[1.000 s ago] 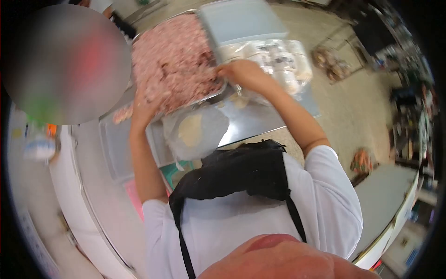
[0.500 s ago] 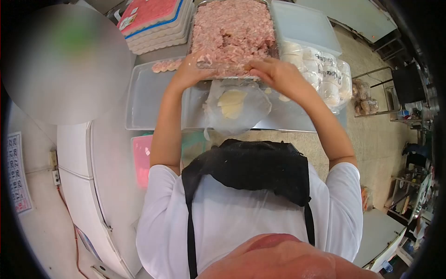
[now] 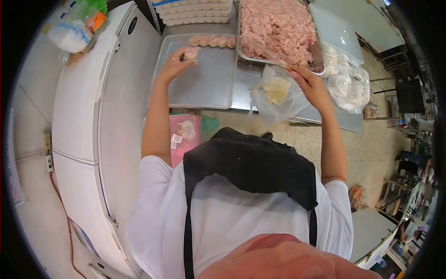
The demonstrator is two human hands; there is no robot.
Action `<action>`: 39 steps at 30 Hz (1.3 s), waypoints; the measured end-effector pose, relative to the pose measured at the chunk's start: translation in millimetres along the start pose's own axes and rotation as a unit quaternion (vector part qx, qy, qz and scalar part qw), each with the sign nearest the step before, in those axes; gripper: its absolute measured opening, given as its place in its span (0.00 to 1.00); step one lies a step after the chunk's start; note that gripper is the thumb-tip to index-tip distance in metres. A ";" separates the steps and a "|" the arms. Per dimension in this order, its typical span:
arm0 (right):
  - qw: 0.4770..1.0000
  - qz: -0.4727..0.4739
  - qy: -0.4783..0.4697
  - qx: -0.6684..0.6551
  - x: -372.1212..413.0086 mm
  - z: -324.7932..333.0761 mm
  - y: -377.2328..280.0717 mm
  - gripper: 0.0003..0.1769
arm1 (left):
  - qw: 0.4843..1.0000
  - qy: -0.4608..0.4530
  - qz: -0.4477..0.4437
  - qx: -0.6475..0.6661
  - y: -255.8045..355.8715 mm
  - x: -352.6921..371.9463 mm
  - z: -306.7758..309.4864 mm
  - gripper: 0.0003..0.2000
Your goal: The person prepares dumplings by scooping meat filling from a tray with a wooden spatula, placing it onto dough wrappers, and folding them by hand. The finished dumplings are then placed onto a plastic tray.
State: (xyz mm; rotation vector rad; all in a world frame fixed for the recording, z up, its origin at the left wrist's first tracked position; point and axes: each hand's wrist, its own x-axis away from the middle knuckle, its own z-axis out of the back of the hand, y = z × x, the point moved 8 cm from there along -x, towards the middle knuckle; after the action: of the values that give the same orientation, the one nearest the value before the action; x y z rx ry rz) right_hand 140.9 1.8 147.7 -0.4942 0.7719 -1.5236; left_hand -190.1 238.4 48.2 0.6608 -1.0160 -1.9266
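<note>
We are holding a dumpling (image 3: pixel 190 54) in our left hand (image 3: pixel 178 60), fingers closed around it, over the grey tray (image 3: pixel 204 86). Our right hand (image 3: pixel 310 87) is touching the wrapper bag (image 3: pixel 275 95) right of this tray; we cannot tell its grip.

A commercial food-prep kitchen. A big metal tray of minced meat (image 3: pixel 278 29) sits on a steel tabletop (image 3: pixel 241 88). Stacked trays of dumplings (image 3: pixel 195 10) stand beside a white chest freezer (image 3: pixel 88 93).

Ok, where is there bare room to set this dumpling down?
Most of the grey tray is bare: everything this side of the row of dumplings along its far edge, right of the left hand holding a dumpling. Crowded to the right: meat pan, wrapper bag and right hand.
</note>
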 end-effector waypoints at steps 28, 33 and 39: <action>0.944 -0.089 0.051 0.314 9.7 78.4 59.4 0.19 | 0.962 0.129 -0.083 -0.225 2.0 -53.4 -14.5 0.34; 0.898 0.027 -0.032 0.437 -44.6 92.1 81.6 0.19 | 0.987 -0.022 -0.161 0.017 138.4 9.5 -141.6 0.15; 0.905 0.112 -0.083 0.402 -82.3 50.6 151.4 0.23 | 0.967 -0.103 -0.224 -0.064 145.9 30.3 -288.1 0.12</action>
State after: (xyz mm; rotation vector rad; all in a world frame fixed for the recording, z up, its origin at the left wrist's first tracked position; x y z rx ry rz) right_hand 291.1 77.1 84.3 0.0876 0.0213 -1.4131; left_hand 71.9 50.0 15.9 0.6684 -0.9095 -2.4764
